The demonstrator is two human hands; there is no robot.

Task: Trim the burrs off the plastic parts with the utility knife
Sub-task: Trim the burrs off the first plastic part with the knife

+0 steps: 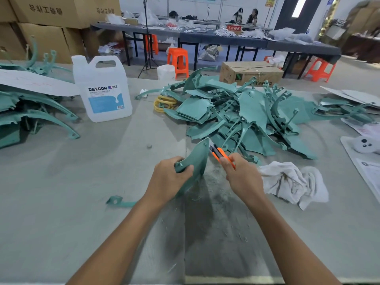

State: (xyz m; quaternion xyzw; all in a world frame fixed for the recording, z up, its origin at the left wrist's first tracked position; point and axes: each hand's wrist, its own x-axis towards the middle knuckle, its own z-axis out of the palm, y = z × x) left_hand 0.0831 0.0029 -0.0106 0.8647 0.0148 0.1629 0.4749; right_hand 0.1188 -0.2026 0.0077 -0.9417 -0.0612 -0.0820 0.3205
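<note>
While left hand (167, 179) grips part (196, 158), right hand (242, 177) holds knife (221, 154).

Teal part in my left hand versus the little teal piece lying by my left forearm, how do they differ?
The held part is a broad curved panel; the loose piece is a thin strip. The held part is raised, tip up, held by the left hand; the loose piece lies flat on the table, untouched. The utility knife is at the held part's edge, not near the loose piece. Both are teal plastic.
</note>
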